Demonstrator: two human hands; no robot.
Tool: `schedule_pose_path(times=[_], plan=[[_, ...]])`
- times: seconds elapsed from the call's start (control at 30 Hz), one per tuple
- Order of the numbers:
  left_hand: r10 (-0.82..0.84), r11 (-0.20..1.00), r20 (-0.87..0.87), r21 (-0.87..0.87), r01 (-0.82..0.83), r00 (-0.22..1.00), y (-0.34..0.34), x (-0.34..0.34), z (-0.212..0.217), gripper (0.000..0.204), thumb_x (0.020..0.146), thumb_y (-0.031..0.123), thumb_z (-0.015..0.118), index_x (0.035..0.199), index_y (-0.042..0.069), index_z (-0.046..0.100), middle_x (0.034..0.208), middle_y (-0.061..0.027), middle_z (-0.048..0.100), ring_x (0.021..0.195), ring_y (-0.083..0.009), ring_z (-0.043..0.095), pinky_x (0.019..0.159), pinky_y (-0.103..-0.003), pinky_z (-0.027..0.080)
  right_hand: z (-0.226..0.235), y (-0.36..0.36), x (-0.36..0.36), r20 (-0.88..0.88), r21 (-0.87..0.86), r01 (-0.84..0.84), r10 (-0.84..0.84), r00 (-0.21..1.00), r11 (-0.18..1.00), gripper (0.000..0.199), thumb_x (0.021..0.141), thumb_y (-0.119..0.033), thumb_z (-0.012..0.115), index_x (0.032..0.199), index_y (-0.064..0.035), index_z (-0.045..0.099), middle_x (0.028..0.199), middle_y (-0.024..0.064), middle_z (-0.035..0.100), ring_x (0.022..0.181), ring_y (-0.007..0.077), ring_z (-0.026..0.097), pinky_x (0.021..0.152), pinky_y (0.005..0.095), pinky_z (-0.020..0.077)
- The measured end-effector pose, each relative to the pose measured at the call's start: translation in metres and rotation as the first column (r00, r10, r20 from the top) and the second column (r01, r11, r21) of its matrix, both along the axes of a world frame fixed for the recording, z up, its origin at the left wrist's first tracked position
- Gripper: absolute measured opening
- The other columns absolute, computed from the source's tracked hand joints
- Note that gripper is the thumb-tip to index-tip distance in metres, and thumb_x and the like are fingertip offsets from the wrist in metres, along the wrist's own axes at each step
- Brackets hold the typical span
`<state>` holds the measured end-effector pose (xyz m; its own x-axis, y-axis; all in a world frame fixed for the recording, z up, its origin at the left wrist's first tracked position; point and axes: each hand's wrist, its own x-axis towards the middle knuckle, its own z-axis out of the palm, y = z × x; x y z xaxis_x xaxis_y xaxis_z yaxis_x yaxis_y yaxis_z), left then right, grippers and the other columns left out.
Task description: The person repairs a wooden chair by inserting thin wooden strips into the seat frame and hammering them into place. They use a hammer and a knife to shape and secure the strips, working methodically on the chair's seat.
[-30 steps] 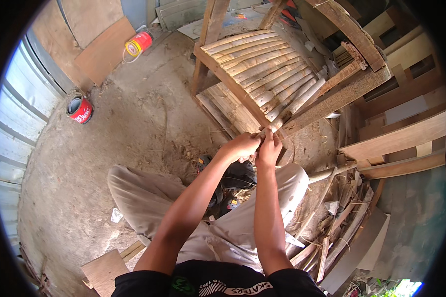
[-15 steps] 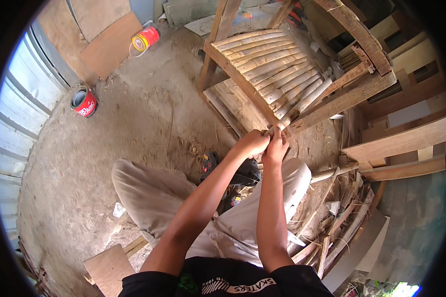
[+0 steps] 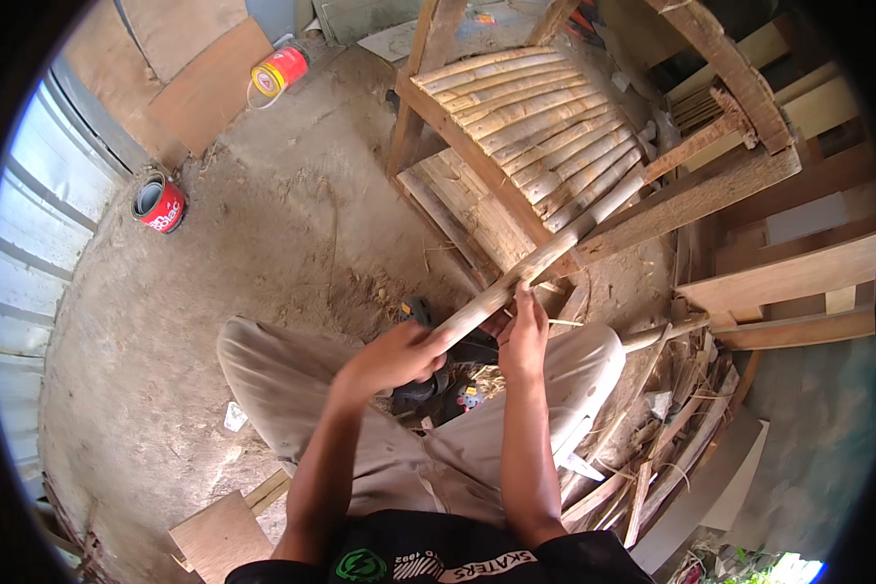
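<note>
A pale bamboo pole (image 3: 545,255) slants from my lap up to the right, its far part lying on the edge of a wooden chair frame (image 3: 477,161). My left hand (image 3: 394,355) is wrapped round the pole's near end. Further along, my right hand (image 3: 522,336) grips the pole from below, a finger reaching up its side. A thin light strip (image 3: 565,322) sticks out beside the right hand; I cannot tell whether that hand holds it. Bamboo slats (image 3: 545,122) lie side by side across the chair's seat.
Two red cans, one (image 3: 159,204) upright and one (image 3: 279,70) lying over, are on the dirt floor at the left. Wood scraps (image 3: 667,457) are heaped right of my knee. Wooden framing (image 3: 779,273) stands at the right, a corrugated metal wall (image 3: 39,214) at the left.
The pole has come toward me, its near end now over my lap. My hands, together at the chair corner before, have moved apart, the left one drawn back toward my body.
</note>
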<state>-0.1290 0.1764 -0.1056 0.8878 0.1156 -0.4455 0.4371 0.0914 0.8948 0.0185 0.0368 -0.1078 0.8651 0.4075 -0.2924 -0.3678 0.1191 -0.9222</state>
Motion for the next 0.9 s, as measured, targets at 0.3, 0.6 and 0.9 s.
schedule_pose_path(times=[0.3,0.6,0.9], plan=[[-0.064,0.998,-0.304,-0.007,0.065,0.95,0.045,-0.141,0.078,0.053,0.103,0.044,0.052,0.079,0.0,0.07,0.061,-0.0038,0.062,0.056,-0.0097,0.056,0.055,-0.027,0.046,0.013,0.025,0.007,0.082,0.065,0.057,-0.062,0.995,0.996,0.025,0.1,-0.027,0.055,0.094,-0.0031,0.059,0.072,0.0049,0.061,0.054,0.0141,0.063,0.041,0.0295,0.0529],[-0.136,0.923,-0.291,0.311,0.228,0.947,0.014,-0.111,0.045,0.048,0.103,0.044,0.048,0.099,0.002,0.07,0.074,-0.0155,0.069,0.069,-0.0251,0.069,0.067,-0.037,0.051,-0.004,0.002,-0.005,0.037,0.027,0.019,-0.02,0.999,0.999,0.032,0.102,-0.027,0.052,0.1,0.0043,0.057,0.074,0.0102,0.061,0.052,0.0185,0.062,0.04,0.0296,0.0532],[-0.062,0.955,-0.291,0.262,0.142,0.955,0.003,-0.087,0.059,0.041,0.103,0.038,0.05,0.093,0.0,0.063,0.073,-0.0106,0.072,0.064,-0.0202,0.072,0.061,-0.035,0.054,-0.008,0.007,-0.004,-0.026,0.086,-0.022,0.024,0.999,0.996,0.023,0.1,-0.023,0.055,0.098,-0.0001,0.058,0.075,0.0118,0.065,0.052,0.0215,0.065,0.039,0.034,0.0545]])
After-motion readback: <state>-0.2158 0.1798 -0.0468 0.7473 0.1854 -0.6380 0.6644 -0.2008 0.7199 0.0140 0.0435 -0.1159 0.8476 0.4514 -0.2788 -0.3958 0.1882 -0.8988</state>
